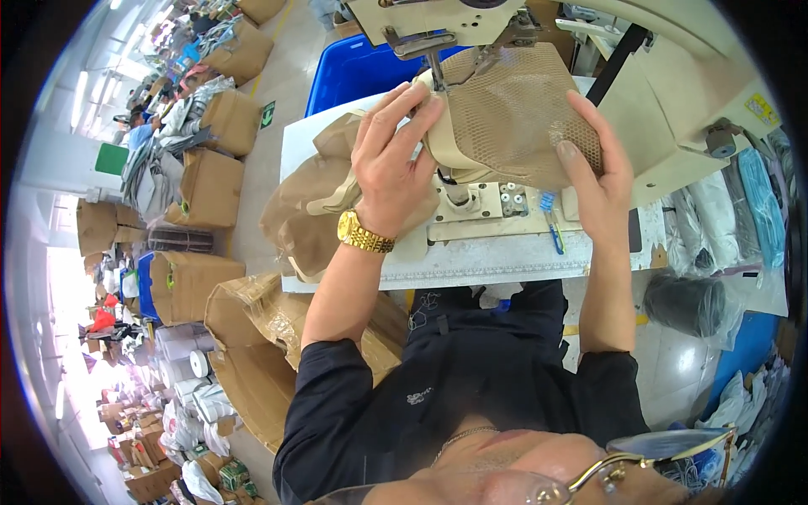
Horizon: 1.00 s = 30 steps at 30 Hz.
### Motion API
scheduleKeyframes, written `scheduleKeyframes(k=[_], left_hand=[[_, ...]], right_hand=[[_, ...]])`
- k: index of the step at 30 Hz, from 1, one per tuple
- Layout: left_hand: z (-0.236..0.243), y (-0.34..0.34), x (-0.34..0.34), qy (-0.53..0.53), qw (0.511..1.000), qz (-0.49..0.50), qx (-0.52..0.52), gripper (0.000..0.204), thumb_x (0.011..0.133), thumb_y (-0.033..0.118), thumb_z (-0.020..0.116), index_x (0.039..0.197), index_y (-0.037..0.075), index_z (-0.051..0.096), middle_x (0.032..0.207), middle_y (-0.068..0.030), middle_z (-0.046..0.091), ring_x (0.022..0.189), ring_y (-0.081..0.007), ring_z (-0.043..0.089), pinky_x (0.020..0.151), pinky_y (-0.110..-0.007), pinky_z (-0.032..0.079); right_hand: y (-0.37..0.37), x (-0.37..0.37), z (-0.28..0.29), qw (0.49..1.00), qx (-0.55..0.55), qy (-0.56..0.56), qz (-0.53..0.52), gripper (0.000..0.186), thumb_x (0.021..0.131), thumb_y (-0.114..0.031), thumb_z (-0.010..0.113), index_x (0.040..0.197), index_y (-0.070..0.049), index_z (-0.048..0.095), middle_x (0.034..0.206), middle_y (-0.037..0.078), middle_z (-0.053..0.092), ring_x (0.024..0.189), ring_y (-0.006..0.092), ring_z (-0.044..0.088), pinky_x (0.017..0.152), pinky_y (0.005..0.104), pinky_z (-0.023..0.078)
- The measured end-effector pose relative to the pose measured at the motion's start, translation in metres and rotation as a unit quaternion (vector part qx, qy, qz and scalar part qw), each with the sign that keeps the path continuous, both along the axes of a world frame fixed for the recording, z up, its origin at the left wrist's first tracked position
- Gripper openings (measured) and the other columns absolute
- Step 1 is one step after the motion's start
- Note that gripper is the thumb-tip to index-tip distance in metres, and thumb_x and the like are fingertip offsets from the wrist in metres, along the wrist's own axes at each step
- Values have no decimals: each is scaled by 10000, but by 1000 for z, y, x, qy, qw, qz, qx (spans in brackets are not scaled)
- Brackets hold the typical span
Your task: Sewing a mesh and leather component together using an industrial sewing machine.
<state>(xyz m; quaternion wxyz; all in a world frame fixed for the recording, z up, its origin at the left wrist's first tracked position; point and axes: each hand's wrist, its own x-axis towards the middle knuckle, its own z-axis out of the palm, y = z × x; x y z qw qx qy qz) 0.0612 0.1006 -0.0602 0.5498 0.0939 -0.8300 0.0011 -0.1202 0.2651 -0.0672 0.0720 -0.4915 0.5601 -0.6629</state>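
A tan mesh fabric piece (513, 109) with a beige strap edge lies under the needle of a cream sewing machine (471, 21). My left hand (391, 164), with a gold watch on its wrist, presses down on the strap and the tan cloth at the piece's left side, fingers spread. My right hand (593, 160) grips the mesh piece's right edge, fingers curled over it. More tan fabric (307, 210) hangs off the left edge of the white sewing table (505, 261).
A blue bin (349, 71) stands behind the table. An open cardboard box (252, 337) sits on the floor at my left, with several more boxes and bundles beyond. Blue tweezers (551, 223) lie on the table. Bagged goods pile up at the right.
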Motion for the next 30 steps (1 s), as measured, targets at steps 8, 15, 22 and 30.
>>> scheduleKeyframes(k=[8, 15, 22, 30], left_hand=[[-4, -1, -2, 21, 1000, -15, -7, 419, 647, -58, 689, 1045, 64, 734, 1149, -100, 665, 1088, -295, 631, 887, -383, 540], [-7, 6, 2, 13, 1000, 12, -11, 403, 632, -34, 673, 1022, 44, 732, 1129, -102, 671, 1086, -302, 633, 927, -407, 524], [-13, 17, -1, 46, 998, -41, 7, 367, 639, -12, 692, 1002, 33, 721, 1049, -108, 695, 1091, -303, 638, 979, -432, 503], [-13, 4, -3, 30, 998, -47, -4, 358, 653, -18, 701, 1007, 36, 721, 1132, -118, 668, 1131, -315, 622, 987, -440, 496]], right_hand=[[4, -2, 21, 998, 55, 24, 8, 422, 887, -102, 635, 1297, -26, 572, 1296, 149, 590, 1163, 206, 569, 984, 325, 437], [17, 5, 53, 905, 58, 380, -185, 494, 819, -308, 758, 1221, -57, 618, 1047, 155, 642, 950, 275, 631, 853, 307, 479], [11, -4, 40, 971, 109, 210, -31, 210, 877, -220, 703, 858, -13, 673, 725, 74, 548, 624, 185, 499, 553, 306, 381], [6, -2, 45, 976, 149, 158, -3, 208, 884, -212, 696, 875, -7, 665, 703, 63, 544, 618, 175, 508, 544, 311, 379]])
